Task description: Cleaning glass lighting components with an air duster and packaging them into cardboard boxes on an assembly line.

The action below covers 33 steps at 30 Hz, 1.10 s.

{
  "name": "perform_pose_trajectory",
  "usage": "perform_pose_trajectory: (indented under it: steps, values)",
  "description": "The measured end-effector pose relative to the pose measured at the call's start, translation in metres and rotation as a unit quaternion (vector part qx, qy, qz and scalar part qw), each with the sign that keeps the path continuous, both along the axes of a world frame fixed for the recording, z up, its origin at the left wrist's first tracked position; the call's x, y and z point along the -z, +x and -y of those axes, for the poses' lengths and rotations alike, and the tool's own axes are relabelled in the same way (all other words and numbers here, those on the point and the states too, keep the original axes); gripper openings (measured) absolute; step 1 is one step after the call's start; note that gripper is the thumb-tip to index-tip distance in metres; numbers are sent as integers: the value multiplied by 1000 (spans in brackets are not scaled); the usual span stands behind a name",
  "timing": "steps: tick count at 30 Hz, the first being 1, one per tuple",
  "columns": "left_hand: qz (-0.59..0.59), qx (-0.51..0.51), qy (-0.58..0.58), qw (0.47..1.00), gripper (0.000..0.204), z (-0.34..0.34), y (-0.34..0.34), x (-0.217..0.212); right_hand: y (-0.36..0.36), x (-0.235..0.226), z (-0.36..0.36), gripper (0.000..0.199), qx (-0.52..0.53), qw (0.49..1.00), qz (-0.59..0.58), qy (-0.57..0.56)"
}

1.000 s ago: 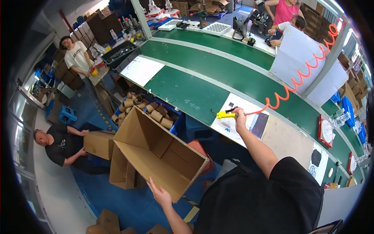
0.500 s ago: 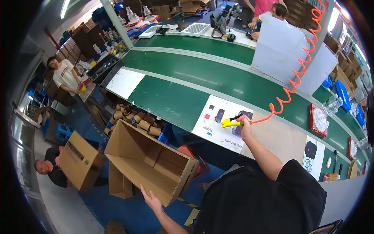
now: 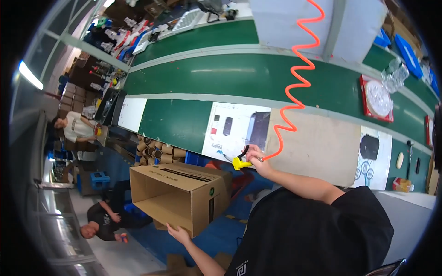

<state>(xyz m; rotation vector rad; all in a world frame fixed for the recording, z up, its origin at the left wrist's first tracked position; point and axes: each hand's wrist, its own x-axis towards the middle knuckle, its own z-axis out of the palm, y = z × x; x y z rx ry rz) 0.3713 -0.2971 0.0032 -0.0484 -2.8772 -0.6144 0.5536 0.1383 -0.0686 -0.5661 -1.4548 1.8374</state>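
Reference landmark: the green workbench [image 3: 179, 119]. All positions are given from it.

Right hand [image 3: 258, 159]: located at the near edge of the workbench. The fingers are closed around a yellow air gun [image 3: 241, 163], its nozzle end directed left. Contact between air gun and workbench cannot be determined. A red coiled hose [image 3: 301, 83] runs from the air gun up across the workbench.

Left hand [image 3: 179, 233]: located off the near side of the workbench. The hand is largely open, fingers extended against the lower edge of a cardboard box [image 3: 199, 204]. Whether the thumb clamps the box cannot be determined.

Cardboard box: located off the near side of the workbench, tilted, open end facing left.

Adjacent items: cardboard tubes [image 3: 159, 152] lie beside the near edge of the workbench; a white sheet [image 3: 235, 124] and a beige board [image 3: 313, 142] lie on the workbench.
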Motion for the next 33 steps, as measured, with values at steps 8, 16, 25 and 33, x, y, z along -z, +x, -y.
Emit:
perform_pose_trajectory:
  steps: [8, 16, 25, 33]
  values:
    - [30, 115, -119, 986, 35, -111, 41, -56, 150, 4, -43, 14, -48, 995, -19, -83]
    - [117, 179, -20, 977, 39, -169, 54, -51, 198, -19, -61, 13, -39, 992, -7, -123]
    - [132, 335, 43, 932, 19, -233, 103, -50, 45, 20, -74, 9, -3, 996, -86, -9]
    - [113, 400, 9, 909, 15, -206, 118, -59, 36, 3, -130, 12, 46, 998, -37, -12]
